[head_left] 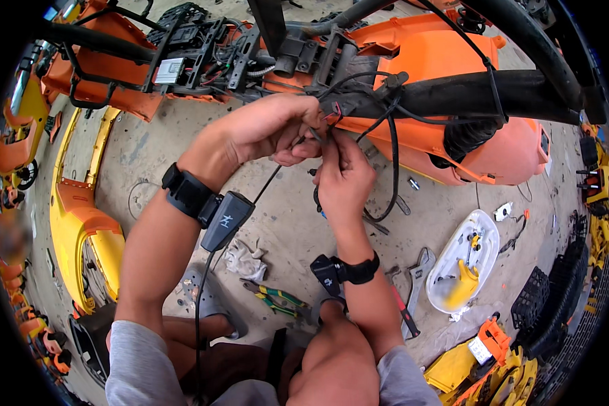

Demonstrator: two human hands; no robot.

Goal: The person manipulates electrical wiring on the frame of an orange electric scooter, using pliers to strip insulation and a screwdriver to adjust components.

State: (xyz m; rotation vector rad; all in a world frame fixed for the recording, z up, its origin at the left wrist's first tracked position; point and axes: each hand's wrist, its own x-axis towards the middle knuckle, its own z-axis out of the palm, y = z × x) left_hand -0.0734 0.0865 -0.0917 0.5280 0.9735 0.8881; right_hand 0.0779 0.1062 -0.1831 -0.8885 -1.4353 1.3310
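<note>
Under a black frame tube (474,95) of an orange vehicle chassis, my left hand (284,132) grips thin black wiring (318,137), fingers curled and partly overlapping my right hand's. My right hand (345,169) is closed on the same wiring just to the right, its thumb and fingertips close together. A short red wire (335,108) shows at my fingertips; what exactly is pinched there is too small to make out. Black cables (392,155) loop down beside my right hand, and the orange body panel (440,51) lies behind the tube.
A yellow panel (74,216) lies at left. Below are a rag (243,260), pliers (281,298), an adjustable wrench (416,281) and a red-handled tool (402,308). A white tray (434,291) holds small parts. Black plastic parts (551,284) and yellow panels (453,365) are stacked at right.
</note>
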